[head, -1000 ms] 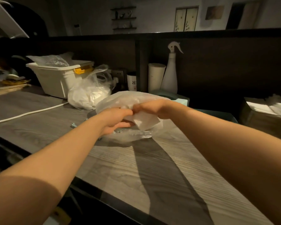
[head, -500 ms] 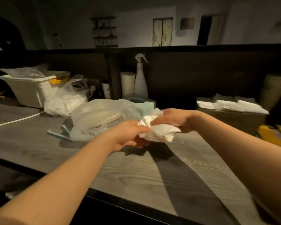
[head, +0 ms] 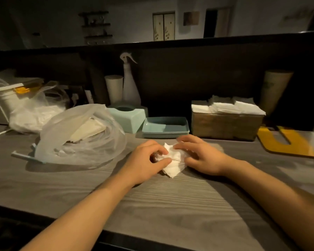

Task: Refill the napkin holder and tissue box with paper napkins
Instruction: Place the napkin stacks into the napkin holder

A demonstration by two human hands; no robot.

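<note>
A small stack of white paper napkins lies on the grey wooden counter between my hands. My left hand pinches its left side with curled fingers and thumb. My right hand holds the right side, fingers bent over the top. To the left lies a clear plastic bag with more napkins inside. Behind it sit a pale green tissue box and its shallow green tray. A wooden napkin holder at the back right is full of white napkins.
A white spray bottle and a white cylinder stand at the dark back wall. A white bin and another bag are at the far left. A yellow flat object lies at the right.
Both hands pulled the napkin stack out of the plastic bag and brought it down to the counter, right of the bag. The camera view swung to the right.
</note>
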